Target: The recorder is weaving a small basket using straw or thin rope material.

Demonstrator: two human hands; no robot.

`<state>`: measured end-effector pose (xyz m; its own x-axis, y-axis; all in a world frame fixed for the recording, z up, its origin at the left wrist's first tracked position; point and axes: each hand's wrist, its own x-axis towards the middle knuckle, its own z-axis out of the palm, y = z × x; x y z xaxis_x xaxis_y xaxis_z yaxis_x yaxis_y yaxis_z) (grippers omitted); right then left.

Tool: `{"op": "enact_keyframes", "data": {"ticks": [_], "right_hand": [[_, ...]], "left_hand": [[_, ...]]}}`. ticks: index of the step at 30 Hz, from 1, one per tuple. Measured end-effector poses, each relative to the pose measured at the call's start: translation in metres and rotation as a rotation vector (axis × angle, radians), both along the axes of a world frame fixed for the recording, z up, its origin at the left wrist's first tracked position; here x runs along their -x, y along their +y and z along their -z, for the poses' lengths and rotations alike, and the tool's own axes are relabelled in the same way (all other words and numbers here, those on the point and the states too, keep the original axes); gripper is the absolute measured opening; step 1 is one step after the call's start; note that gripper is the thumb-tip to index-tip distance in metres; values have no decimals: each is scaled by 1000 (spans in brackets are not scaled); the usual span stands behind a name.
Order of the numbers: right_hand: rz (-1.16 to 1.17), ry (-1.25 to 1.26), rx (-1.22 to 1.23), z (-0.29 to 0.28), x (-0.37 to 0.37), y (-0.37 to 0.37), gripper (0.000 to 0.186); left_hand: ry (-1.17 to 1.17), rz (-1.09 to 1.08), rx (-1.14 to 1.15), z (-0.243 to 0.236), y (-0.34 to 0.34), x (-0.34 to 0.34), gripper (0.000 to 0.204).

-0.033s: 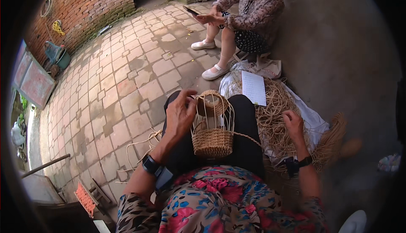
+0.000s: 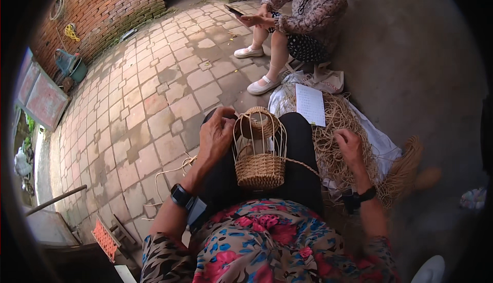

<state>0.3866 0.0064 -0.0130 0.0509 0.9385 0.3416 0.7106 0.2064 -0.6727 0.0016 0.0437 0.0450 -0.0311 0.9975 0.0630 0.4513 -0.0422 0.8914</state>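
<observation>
Big heap of straw-coloured weaving fibre (image 2: 354, 129) on the right, with the right hand (image 2: 349, 147) resting on it, fingers loosely curled, grip on nothing that I can make out. The half-woven basket (image 2: 259, 154) sits on the lap, centre. Left hand (image 2: 215, 134) pinches its upright spokes, left side.

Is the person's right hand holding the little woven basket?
No, the right hand rests on the pile of loose straw, apart from the basket, which the left hand steadies.
</observation>
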Motion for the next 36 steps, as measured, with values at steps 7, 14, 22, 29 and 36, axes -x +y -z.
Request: {"op": "enact_keyframes", "data": {"ticks": [7,14,22,29,36], "right_hand": [[-194,-38,162,-43,160,25,21],[-216,-73,309,-33,160,31,20],[-200,161,474,-10,135,28,17],[-375,146,197,-49,140,4,33],[-606,168,272,-45,154,-25,21]], "left_hand": [[-108,170,278,43,3,14,27],[48,163,183,46,2,12,28],[-551,461,268,33,-3,-6,21],[-299,458,242,19,-5,-18,22],[100,410,-274,19,-43,-9,13]]}}
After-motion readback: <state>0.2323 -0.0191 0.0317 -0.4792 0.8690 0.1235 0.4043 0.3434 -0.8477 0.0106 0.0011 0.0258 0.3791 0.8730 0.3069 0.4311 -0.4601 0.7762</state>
